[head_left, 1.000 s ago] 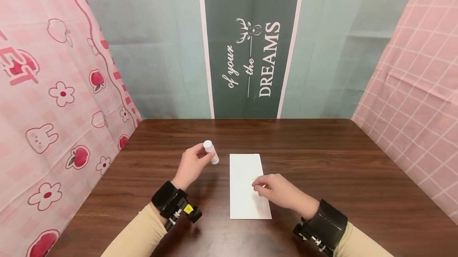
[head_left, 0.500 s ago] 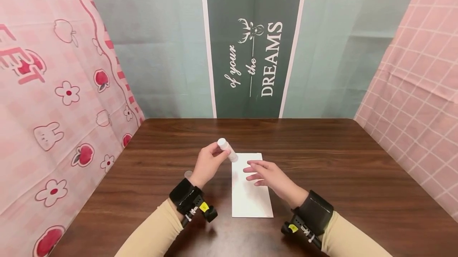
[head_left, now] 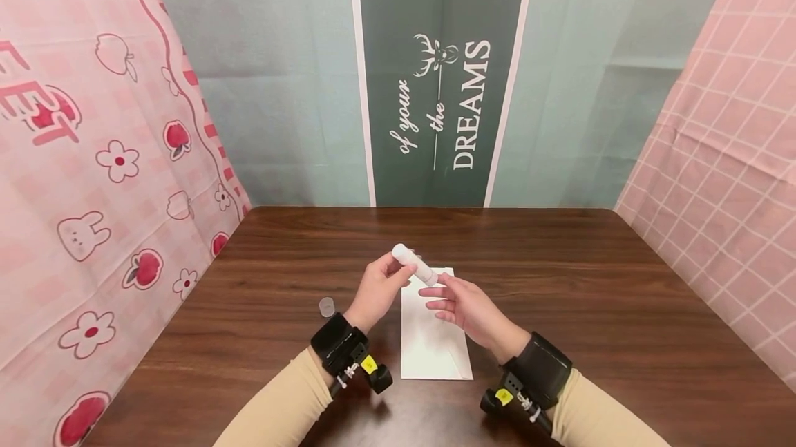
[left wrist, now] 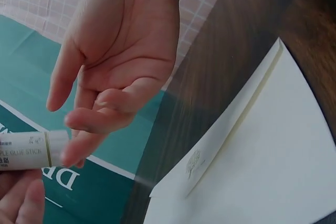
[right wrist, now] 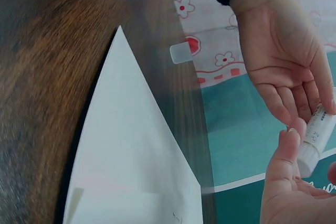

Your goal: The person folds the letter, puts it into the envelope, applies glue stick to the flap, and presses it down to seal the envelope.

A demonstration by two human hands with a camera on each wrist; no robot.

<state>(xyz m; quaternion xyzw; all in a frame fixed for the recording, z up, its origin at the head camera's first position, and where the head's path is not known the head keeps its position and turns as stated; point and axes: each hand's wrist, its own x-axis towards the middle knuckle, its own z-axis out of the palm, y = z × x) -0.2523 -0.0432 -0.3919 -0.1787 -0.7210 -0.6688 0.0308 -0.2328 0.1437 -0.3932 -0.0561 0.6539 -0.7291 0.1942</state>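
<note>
A white glue stick [head_left: 415,265] is tilted above the table, pinched between the thumb and fingers of my left hand [head_left: 376,288]. Print on its side reads "GLUE STICK" in the left wrist view. At its lower end is my right hand [head_left: 468,307], fingers spread and loosely bent; a fingertip meets or nearly meets that end in the left wrist view. Under both hands lies a white envelope [head_left: 429,343]. Its flap with a small tree print [left wrist: 193,163] shows in the left wrist view. In the right wrist view my left hand [right wrist: 286,61] holds the stick's barrel.
A small clear cap [head_left: 326,307] stands on the dark wood table [head_left: 560,260], left of the envelope and close to my left wrist. Cloths hang behind the table and on both sides. Each wrist wears a black strap with a camera.
My left hand has carried the glue stick rightward, over the envelope's far end, uncovering the cap. My right hand has lifted off the envelope, spread its fingers and come to the stick's lower end.
</note>
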